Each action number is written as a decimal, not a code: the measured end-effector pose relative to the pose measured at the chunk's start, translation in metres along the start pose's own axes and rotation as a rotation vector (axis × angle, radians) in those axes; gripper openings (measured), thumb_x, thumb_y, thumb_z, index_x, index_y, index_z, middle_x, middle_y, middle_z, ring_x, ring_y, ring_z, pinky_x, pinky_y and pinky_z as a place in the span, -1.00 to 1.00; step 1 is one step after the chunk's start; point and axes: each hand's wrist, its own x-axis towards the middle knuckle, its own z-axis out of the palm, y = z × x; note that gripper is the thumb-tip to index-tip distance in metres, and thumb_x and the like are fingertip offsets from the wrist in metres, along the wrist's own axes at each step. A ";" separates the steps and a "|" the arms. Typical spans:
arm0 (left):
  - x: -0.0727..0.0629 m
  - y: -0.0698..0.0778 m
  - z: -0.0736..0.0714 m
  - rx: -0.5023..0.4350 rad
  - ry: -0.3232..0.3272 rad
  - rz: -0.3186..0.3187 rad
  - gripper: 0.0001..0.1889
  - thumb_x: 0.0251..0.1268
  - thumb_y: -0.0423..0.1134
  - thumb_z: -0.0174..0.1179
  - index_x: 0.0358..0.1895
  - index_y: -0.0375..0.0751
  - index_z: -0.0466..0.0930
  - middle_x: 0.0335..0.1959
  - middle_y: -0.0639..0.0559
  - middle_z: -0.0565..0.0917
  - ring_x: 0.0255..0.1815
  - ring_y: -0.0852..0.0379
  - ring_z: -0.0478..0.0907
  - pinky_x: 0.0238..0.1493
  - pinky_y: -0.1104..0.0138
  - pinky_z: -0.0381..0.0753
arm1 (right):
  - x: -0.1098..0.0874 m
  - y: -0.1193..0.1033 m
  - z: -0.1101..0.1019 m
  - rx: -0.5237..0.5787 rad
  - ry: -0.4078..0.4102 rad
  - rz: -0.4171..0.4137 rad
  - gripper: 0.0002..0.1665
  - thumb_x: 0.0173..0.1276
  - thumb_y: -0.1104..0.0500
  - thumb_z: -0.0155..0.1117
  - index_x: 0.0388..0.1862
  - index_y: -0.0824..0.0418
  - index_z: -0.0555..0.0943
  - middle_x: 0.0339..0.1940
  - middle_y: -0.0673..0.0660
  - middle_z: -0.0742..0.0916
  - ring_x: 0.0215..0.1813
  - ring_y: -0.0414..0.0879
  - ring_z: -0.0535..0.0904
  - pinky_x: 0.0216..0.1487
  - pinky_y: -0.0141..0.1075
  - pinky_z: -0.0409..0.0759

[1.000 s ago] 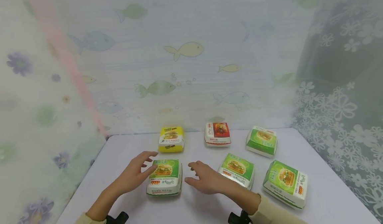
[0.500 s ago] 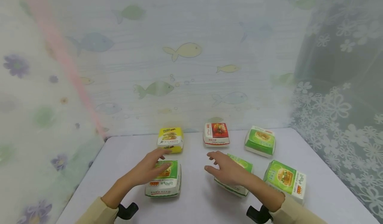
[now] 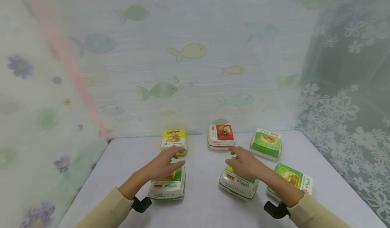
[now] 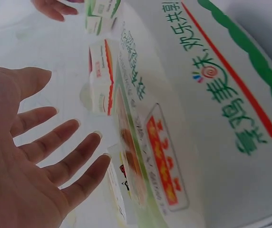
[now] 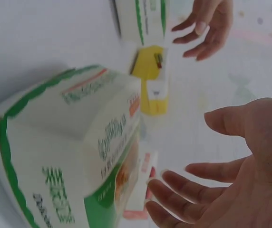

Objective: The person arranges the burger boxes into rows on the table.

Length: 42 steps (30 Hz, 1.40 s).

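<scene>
While the left hand (image 3: 164,165) hangs over the far part of the left green-and-white burger box (image 3: 167,191) and the right hand (image 3: 248,163) over the middle green-and-white burger box (image 3: 239,188), both are empty, their fingers spread and loosely bent, with the thumbs well apart from them; no contact can be made out. Both boxes sit lid up on the white bench (image 3: 201,204), the left one nearly square to the person, the middle one turned at an angle. Beyond them stand a yellow burger box (image 3: 174,138) and a red-and-white burger box (image 3: 221,138), with a far green burger box (image 3: 265,144) and a right green burger box (image 3: 290,177), partly behind the right forearm (image 3: 286,189), off to the right. The boxes look like thin folded card, so they should be light, though what is inside cannot be told. Their walls would likely flex and dent under a hard pinch, and the smooth printed faces may slide a little. A gentle grip on two opposite side walls, low near the wavy green band, seems soundest; lifting by the lid alone could pop it open.
</scene>
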 end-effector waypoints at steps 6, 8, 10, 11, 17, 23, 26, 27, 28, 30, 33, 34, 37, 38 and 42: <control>0.011 0.004 0.002 0.010 -0.017 0.012 -0.50 0.53 -0.02 0.18 0.44 -0.02 0.41 0.36 -0.01 0.52 0.24 -0.06 0.53 0.20 0.01 0.59 | 0.006 0.013 -0.010 -0.025 -0.001 0.016 -0.31 0.55 0.02 0.20 0.48 0.39 0.34 0.32 0.37 0.55 0.28 0.26 0.53 0.16 0.13 0.63; 0.015 0.005 0.002 0.010 -0.022 0.028 -0.50 0.54 -0.01 0.17 0.44 -0.03 0.41 0.34 -0.03 0.53 0.24 -0.07 0.54 0.19 0.02 0.59 | 0.009 0.016 -0.012 -0.022 -0.001 0.013 -0.31 0.55 0.03 0.20 0.47 0.41 0.34 0.30 0.39 0.56 0.26 0.28 0.54 0.15 0.13 0.63; 0.019 0.007 0.003 0.004 -0.026 0.034 -0.50 0.55 -0.01 0.17 0.44 -0.04 0.41 0.31 -0.03 0.54 0.24 -0.10 0.54 0.19 0.03 0.58 | 0.012 0.018 -0.015 -0.020 -0.001 0.010 -0.31 0.55 0.03 0.20 0.46 0.43 0.34 0.29 0.41 0.57 0.25 0.29 0.54 0.14 0.12 0.63; 0.021 0.008 0.004 0.005 -0.026 0.036 -0.50 0.55 -0.02 0.17 0.44 -0.05 0.41 0.30 -0.04 0.55 0.23 -0.11 0.54 0.19 0.03 0.58 | 0.013 0.019 -0.016 -0.019 0.001 0.015 -0.32 0.55 0.04 0.20 0.45 0.43 0.35 0.28 0.41 0.58 0.25 0.29 0.54 0.14 0.12 0.63; 0.035 0.015 0.006 -0.006 -0.026 0.030 -0.49 0.56 -0.02 0.15 0.45 -0.08 0.40 0.29 -0.06 0.56 0.22 -0.13 0.56 0.17 0.05 0.59 | 0.020 0.026 -0.025 -0.011 0.010 0.052 -0.33 0.57 0.00 0.17 0.44 0.42 0.37 0.28 0.44 0.59 0.23 0.29 0.56 0.10 0.10 0.66; 0.050 0.021 0.009 -0.031 -0.030 0.017 -0.49 0.54 -0.04 0.17 0.43 -0.13 0.40 0.28 -0.11 0.57 0.19 -0.10 0.59 0.14 0.07 0.64 | 0.027 0.032 -0.035 -0.021 0.031 0.059 -0.34 0.57 0.03 0.17 0.42 0.47 0.35 0.25 0.47 0.59 0.20 0.32 0.56 0.07 0.09 0.66; 0.057 0.024 0.009 -0.032 -0.015 -0.016 -0.47 0.53 -0.04 0.19 0.44 -0.14 0.39 0.28 -0.13 0.57 0.15 -0.08 0.61 0.08 0.10 0.67 | 0.032 0.035 -0.038 -0.022 0.036 0.067 -0.32 0.57 0.03 0.16 0.42 0.49 0.34 0.26 0.49 0.58 0.22 0.36 0.55 0.08 0.11 0.65; 0.059 0.026 0.010 -0.031 -0.009 -0.031 -0.46 0.53 -0.03 0.19 0.45 -0.14 0.38 0.29 -0.13 0.57 0.15 -0.08 0.61 0.06 0.11 0.67 | 0.033 0.037 -0.040 -0.020 0.033 0.069 -0.32 0.57 0.02 0.16 0.42 0.49 0.34 0.26 0.49 0.58 0.24 0.37 0.54 0.10 0.12 0.65; 0.060 0.028 0.012 -0.032 -0.001 -0.043 -0.45 0.52 -0.03 0.20 0.45 -0.16 0.38 0.29 -0.14 0.57 0.14 -0.09 0.62 0.04 0.11 0.68 | 0.034 0.039 -0.040 -0.017 0.029 0.075 -0.30 0.57 0.01 0.15 0.43 0.49 0.32 0.27 0.49 0.57 0.26 0.38 0.52 0.11 0.13 0.64; 0.063 0.032 0.014 -0.031 0.010 -0.072 -0.43 0.52 -0.02 0.19 0.46 -0.16 0.36 0.29 -0.15 0.56 0.12 -0.08 0.63 0.03 0.13 0.69 | 0.036 0.042 -0.043 -0.017 0.019 0.085 -0.27 0.58 -0.01 0.13 0.46 0.48 0.30 0.30 0.50 0.55 0.29 0.39 0.50 0.15 0.15 0.62; 0.067 0.036 0.019 -0.035 0.026 -0.112 -0.41 0.53 0.02 0.18 0.47 -0.16 0.36 0.30 -0.16 0.56 0.13 -0.09 0.63 0.03 0.11 0.69 | 0.040 0.045 -0.045 -0.022 0.007 0.101 -0.25 0.59 -0.03 0.12 0.48 0.47 0.27 0.32 0.50 0.53 0.33 0.40 0.47 0.20 0.18 0.58; 0.069 0.038 0.021 -0.042 0.030 -0.124 -0.41 0.53 0.03 0.17 0.47 -0.17 0.36 0.31 -0.18 0.56 0.14 -0.11 0.62 0.04 0.09 0.69 | 0.041 0.046 -0.046 -0.023 0.003 0.104 -0.25 0.59 -0.03 0.12 0.48 0.48 0.27 0.32 0.50 0.53 0.33 0.40 0.46 0.21 0.18 0.57; 0.073 0.042 0.027 -0.056 0.042 -0.164 -0.39 0.53 0.07 0.15 0.48 -0.16 0.35 0.32 -0.18 0.55 0.20 -0.13 0.59 0.10 0.05 0.66 | 0.044 0.047 -0.048 -0.034 -0.008 0.103 -0.26 0.59 -0.02 0.11 0.47 0.49 0.27 0.30 0.51 0.53 0.31 0.40 0.47 0.21 0.19 0.57; 0.075 0.044 0.029 -0.064 0.044 -0.177 -0.39 0.53 0.08 0.15 0.48 -0.17 0.35 0.33 -0.19 0.55 0.23 -0.15 0.57 0.13 0.03 0.65 | 0.046 0.048 -0.048 -0.032 -0.012 0.104 -0.27 0.59 -0.02 0.11 0.47 0.49 0.28 0.30 0.51 0.54 0.31 0.39 0.47 0.22 0.18 0.56; 0.079 0.053 0.036 -0.121 0.050 -0.252 -0.36 0.53 0.11 0.13 0.50 -0.18 0.33 0.33 -0.19 0.55 0.30 -0.19 0.51 0.21 -0.03 0.59 | 0.051 0.050 -0.048 -0.038 -0.034 0.087 -0.28 0.60 -0.01 0.08 0.45 0.52 0.28 0.30 0.54 0.53 0.30 0.41 0.48 0.21 0.18 0.57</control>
